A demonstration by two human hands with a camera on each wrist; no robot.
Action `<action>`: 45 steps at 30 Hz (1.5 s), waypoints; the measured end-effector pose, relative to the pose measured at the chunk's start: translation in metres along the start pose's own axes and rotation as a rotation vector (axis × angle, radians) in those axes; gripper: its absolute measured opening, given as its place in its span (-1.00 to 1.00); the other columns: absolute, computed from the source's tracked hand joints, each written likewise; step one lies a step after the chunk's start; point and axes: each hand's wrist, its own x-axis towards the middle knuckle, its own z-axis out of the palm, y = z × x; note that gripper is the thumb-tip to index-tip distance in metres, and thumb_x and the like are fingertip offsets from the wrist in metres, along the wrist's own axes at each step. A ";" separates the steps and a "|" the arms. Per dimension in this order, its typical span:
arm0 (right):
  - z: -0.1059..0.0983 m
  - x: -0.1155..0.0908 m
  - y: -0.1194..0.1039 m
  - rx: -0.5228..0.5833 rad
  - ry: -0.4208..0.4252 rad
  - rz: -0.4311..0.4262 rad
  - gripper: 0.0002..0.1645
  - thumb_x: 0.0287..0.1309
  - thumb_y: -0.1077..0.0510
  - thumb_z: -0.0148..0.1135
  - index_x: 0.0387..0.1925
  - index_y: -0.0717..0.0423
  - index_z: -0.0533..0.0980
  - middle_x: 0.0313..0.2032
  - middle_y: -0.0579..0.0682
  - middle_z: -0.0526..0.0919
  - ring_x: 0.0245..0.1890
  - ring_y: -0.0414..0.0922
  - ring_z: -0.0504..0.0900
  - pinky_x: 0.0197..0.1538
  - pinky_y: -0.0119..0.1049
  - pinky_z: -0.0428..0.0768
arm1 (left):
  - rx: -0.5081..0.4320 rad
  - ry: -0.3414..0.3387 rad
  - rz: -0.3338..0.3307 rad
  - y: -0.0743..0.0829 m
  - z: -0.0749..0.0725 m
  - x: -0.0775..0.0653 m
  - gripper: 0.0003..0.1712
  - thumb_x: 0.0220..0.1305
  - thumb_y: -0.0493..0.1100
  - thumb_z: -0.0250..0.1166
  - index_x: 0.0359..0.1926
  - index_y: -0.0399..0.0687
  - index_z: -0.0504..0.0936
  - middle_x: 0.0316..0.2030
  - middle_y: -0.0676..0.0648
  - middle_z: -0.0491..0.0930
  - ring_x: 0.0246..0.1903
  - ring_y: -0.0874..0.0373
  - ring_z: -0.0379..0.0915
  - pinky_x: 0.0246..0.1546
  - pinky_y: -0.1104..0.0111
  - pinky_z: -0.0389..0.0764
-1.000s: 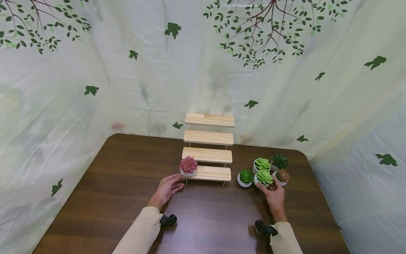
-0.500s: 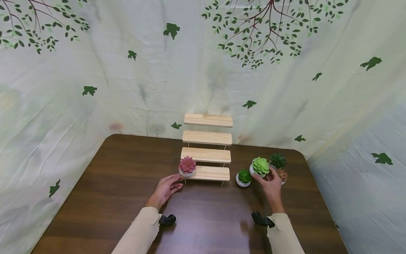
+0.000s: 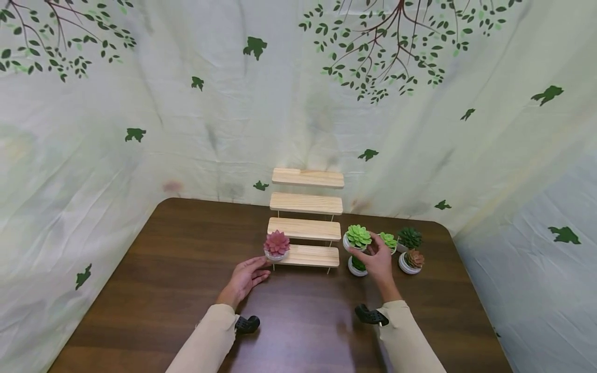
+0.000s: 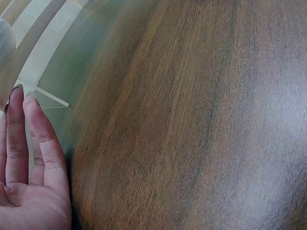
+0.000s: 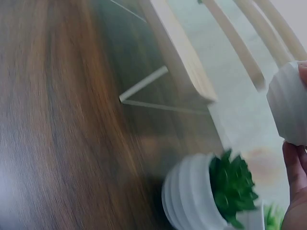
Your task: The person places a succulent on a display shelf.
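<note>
My right hand (image 3: 379,260) pinches a white pot with a light-green succulent (image 3: 358,235), raised off the table at the right of the shelf stand. In the right wrist view the white ribbed pot (image 5: 288,103) is between thumb and fingertips. Below it stands a darker green potted succulent (image 5: 232,187), partly hidden by the hand in the head view. A pink potted succulent (image 3: 277,243) sits at the left end of the bottom board (image 3: 312,256). Close to that end is my left hand (image 3: 244,278), its fingers (image 4: 45,139) extended; contact with the pot cannot be told.
The stepped wooden shelf stand (image 3: 305,202) has several boards and stands near the back table edge. Right of my right hand are another light-green succulent (image 3: 388,241), a dark-green one (image 3: 410,237) and a brown one (image 3: 412,260). A printed curtain (image 3: 210,129) hangs behind the table (image 3: 186,290).
My right hand has lifted the light-green succulent out of the cluster and carried it left towards the stand. The left hand and the pink succulent stay where they were.
</note>
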 end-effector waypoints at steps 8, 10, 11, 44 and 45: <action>0.024 -0.004 -0.005 0.016 -0.015 -0.022 -0.19 -0.09 0.27 0.51 0.22 0.27 0.36 0.20 0.21 0.42 0.25 0.06 0.39 0.31 -0.08 0.33 | 0.003 0.011 0.004 0.000 -0.002 -0.001 -0.84 0.40 -0.21 0.15 -0.24 -0.03 0.67 -0.34 0.00 0.68 -0.40 0.16 0.60 -0.22 0.36 0.65; 0.029 -0.005 -0.005 0.020 -0.013 -0.035 -0.21 -0.10 0.31 0.51 0.21 0.28 0.38 0.18 0.22 0.44 0.21 0.04 0.43 0.28 -0.10 0.38 | 0.005 0.011 0.006 0.000 -0.003 -0.001 -0.85 0.40 -0.19 0.17 -0.23 -0.04 0.67 -0.33 0.00 0.68 -0.39 0.16 0.60 -0.22 0.36 0.65; 0.032 -0.006 -0.005 0.023 -0.014 -0.040 -0.22 -0.11 0.33 0.50 0.20 0.29 0.38 0.17 0.22 0.45 0.19 0.03 0.44 0.26 -0.13 0.40 | 0.008 0.010 0.006 0.000 -0.003 -0.001 -0.85 0.40 -0.19 0.17 -0.22 -0.05 0.67 -0.33 0.00 0.68 -0.39 0.16 0.60 -0.21 0.36 0.65; 0.110 -0.032 -0.011 0.054 -0.076 -0.035 -0.25 -0.21 0.41 0.53 0.11 0.40 0.44 0.06 0.32 0.52 0.07 0.14 0.53 0.15 -0.04 0.51 | -0.004 -0.011 0.017 -0.002 -0.002 0.000 -0.84 0.40 -0.21 0.16 -0.26 0.00 0.68 -0.35 0.00 0.67 -0.42 0.19 0.60 -0.24 0.38 0.65; 0.112 -0.030 -0.005 0.061 -0.074 -0.035 -0.24 -0.22 0.40 0.54 0.12 0.38 0.45 0.07 0.31 0.52 0.08 0.14 0.54 0.14 -0.05 0.51 | -0.007 -0.005 0.015 -0.002 -0.002 0.000 -0.84 0.40 -0.21 0.16 -0.26 -0.01 0.69 -0.35 0.00 0.67 -0.42 0.18 0.60 -0.25 0.38 0.65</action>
